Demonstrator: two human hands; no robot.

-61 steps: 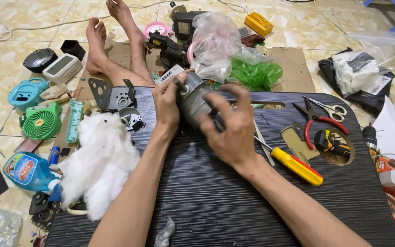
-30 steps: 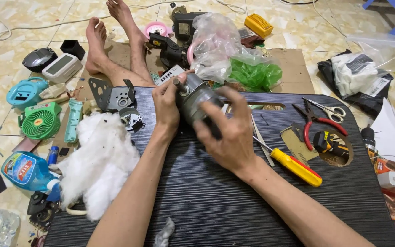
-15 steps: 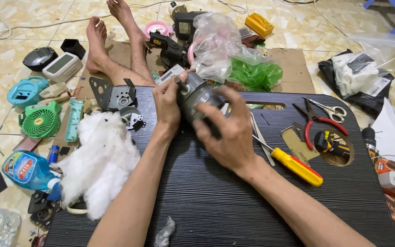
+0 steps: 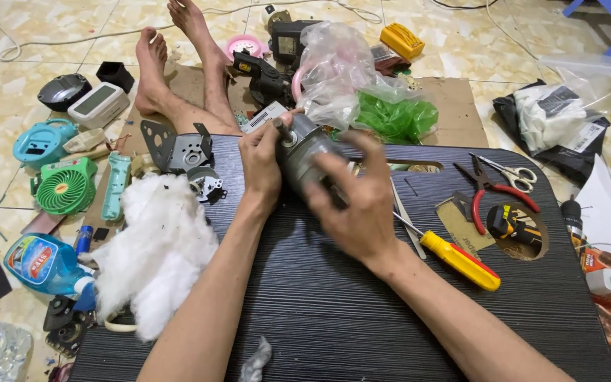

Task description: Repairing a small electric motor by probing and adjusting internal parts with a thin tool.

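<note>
My left hand [image 4: 262, 164] and right hand [image 4: 357, 205] are bare, no gloves, rings or watch; both forearms are unsleeved, and my feet [image 4: 151, 69] are bare too.

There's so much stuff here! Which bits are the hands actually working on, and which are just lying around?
In hand:
grey motor, held by left hand and right hand over the black table

Lying about:
yellow screwdriver
red pliers
scissors
white stuffing
green fan
metal bracket
green bag
</note>
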